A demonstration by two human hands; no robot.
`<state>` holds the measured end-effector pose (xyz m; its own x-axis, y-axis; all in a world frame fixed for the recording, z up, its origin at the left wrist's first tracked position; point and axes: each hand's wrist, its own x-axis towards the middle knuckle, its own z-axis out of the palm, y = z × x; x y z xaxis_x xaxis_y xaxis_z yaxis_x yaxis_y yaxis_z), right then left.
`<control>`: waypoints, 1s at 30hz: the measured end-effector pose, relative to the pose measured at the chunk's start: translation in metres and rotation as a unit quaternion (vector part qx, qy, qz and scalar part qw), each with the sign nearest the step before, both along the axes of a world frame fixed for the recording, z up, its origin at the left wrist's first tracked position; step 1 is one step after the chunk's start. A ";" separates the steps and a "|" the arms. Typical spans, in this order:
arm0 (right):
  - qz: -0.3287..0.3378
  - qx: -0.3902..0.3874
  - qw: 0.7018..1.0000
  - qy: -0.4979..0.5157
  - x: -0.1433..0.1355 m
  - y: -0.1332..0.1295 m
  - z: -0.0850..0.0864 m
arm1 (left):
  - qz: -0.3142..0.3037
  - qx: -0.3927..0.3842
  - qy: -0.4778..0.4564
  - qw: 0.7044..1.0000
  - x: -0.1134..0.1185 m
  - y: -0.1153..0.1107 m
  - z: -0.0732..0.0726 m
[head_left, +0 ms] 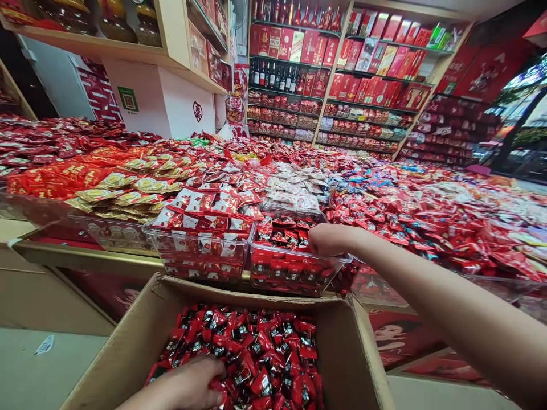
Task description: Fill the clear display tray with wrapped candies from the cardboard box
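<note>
A cardboard box (367, 353) full of small red and black wrapped candies (260, 353) stands at the bottom centre. My left hand (192, 384) rests among those candies, its fingertips partly sunk between them, so its grip is hidden. Beyond the box, a clear plastic bin (294, 273) holds similar red and black packets. My right hand (327, 239) is at that bin's right rear part, knuckles up and fingers curled down; what it holds, if anything, is hidden.
Beside the bin on the left, another clear bin (200, 250) holds red and white packets. Heaps of wrapped sweets (410, 210) cover the display counter. Shelves (294, 94) with bottles and red boxes rise behind. A cabinet (175, 40) overhangs at upper left.
</note>
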<state>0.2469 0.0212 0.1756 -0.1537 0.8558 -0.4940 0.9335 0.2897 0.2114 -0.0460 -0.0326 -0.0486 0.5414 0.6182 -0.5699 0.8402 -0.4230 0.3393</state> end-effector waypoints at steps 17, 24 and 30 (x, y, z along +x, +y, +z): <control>0.008 0.011 0.999 0.034 0.013 -0.002 0.002 | -0.005 -0.004 -0.011 1.000 0.002 0.000 0.004; 0.004 0.044 0.998 0.052 0.008 -0.006 -0.002 | 0.004 -0.006 -0.018 1.000 0.000 0.001 0.001; -0.016 0.146 0.982 0.120 0.020 -0.018 0.009 | 0.014 0.008 -0.037 0.999 0.001 -0.001 0.010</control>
<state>0.2668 0.0030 0.1843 -0.2068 0.9617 -0.1801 0.9741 0.2196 0.0536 -0.0449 -0.0335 -0.0387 0.5636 0.6422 -0.5196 0.8249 -0.4053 0.3939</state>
